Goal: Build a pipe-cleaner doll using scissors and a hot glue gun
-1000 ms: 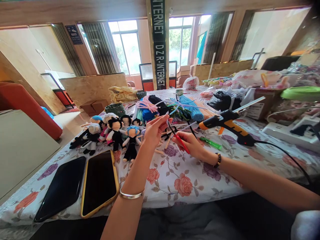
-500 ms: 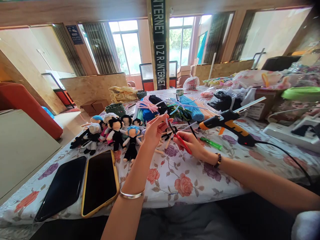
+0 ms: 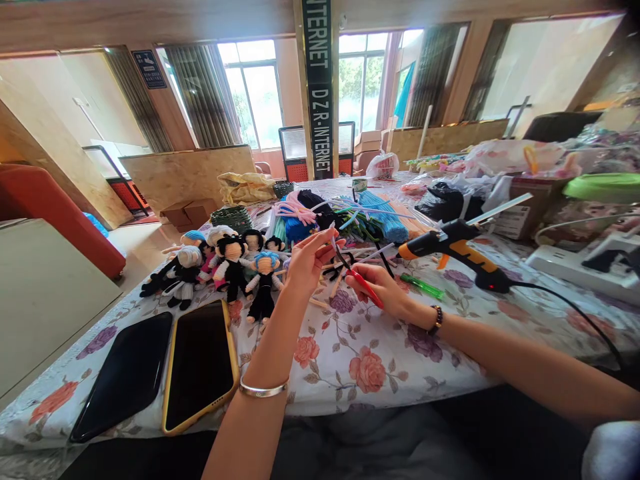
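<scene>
My left hand [image 3: 309, 261] is raised above the floral tablecloth [image 3: 380, 353] and pinches a thin white pipe cleaner piece [image 3: 332, 233] between its fingertips. My right hand [image 3: 381, 288] grips red-handled scissors [image 3: 364, 285], whose dark blades reach up to the piece held by the left hand. A row of small yarn dolls [image 3: 227, 267] stands just left of my left hand. Behind both hands lies a heap of coloured pipe cleaners [image 3: 340, 217].
An orange and black glue gun [image 3: 453, 248] with a glue stick rests right of my hands, its cord trailing right. Two phones [image 3: 200, 363] lie face up at the near left. A green stick [image 3: 423, 287] lies by my right wrist. Bags and boxes crowd the far right.
The scissors blades have closed in a little on the piece held in my left hand. Both hands stay almost where they were.
</scene>
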A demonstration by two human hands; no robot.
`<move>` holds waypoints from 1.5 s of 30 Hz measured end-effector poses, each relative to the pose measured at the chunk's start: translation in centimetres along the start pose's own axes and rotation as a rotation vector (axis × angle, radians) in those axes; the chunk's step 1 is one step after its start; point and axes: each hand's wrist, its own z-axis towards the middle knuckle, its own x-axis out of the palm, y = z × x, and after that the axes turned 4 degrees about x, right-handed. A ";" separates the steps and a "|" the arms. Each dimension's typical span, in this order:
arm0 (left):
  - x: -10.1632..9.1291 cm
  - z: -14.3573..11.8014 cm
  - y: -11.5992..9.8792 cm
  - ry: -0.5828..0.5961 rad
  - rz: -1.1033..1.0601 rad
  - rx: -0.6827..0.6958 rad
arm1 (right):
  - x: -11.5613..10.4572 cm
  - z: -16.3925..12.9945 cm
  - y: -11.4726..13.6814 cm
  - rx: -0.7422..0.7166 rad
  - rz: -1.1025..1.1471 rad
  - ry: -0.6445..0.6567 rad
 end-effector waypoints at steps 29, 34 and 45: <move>-0.1 0.2 0.2 0.002 -0.001 0.016 | 0.0 -0.2 0.2 0.032 0.090 0.031; 0.0 0.0 0.1 0.000 -0.006 0.016 | -0.1 -0.2 0.1 0.041 0.063 0.031; 0.0 0.1 0.1 0.006 -0.020 0.012 | -0.1 -0.1 -0.1 0.011 0.027 0.007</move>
